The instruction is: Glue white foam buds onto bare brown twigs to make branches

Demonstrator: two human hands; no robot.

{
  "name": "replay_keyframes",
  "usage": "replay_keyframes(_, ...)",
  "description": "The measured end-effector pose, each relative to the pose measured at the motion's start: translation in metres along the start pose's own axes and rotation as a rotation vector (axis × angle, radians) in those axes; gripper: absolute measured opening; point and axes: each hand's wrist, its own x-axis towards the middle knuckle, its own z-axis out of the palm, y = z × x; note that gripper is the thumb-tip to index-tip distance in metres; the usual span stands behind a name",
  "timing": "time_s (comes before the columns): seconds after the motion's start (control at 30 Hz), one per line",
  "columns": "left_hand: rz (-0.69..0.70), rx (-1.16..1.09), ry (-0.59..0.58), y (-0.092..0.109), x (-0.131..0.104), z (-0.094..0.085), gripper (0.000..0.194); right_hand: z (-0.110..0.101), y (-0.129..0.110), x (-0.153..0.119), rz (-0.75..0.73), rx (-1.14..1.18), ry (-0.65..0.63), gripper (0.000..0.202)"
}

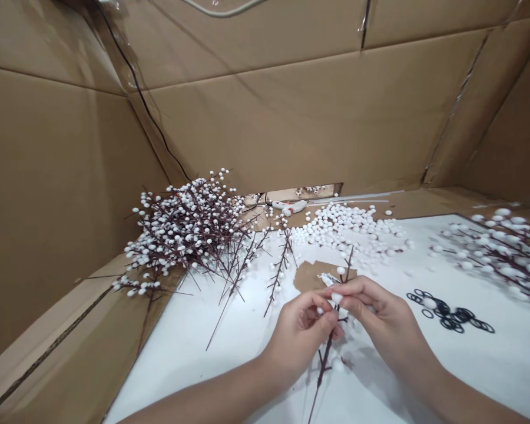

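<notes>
Just this side of the brown scrap, the left hand pinches a dark twig, seemingly to steady it, while the right hand grips a white berry at the stem; I can't tell whether the two touch. Loose berries lie behind the scrap, perhaps for easy reach, and black rings sit well to its right. Left of the scrap, a berried heap lies across the left edge of the surface. White surface between scrap and rings gives the right hand sideways room.
</notes>
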Motion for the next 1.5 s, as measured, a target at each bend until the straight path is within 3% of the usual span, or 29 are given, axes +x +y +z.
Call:
replay_keyframes(0.57, -0.046, -0.052, 0.022, -0.003, 0.0, -0.002, 0.027, 0.002, 0.005, 0.001, 0.023, -0.026, 0.069, 0.013)
replay_keyframes(1.2, -0.059, -0.087, 0.044, -0.003, 0.0, -0.002, 0.029, 0.0, 0.007, 0.004, -0.057, -0.085, 0.004, 0.014)
replay_keyframes(1.37, -0.074, -0.061, 0.061, 0.0, 0.001, -0.003, 0.029, -0.008, 0.008, 0.009, -0.061, -0.178, -0.045, 0.013)
replay_keyframes(1.5, -0.064, -0.026, 0.046, 0.001, 0.003, -0.005, 0.029, -0.017, -0.001, 0.013, -0.13, -0.455, -0.081, 0.013)
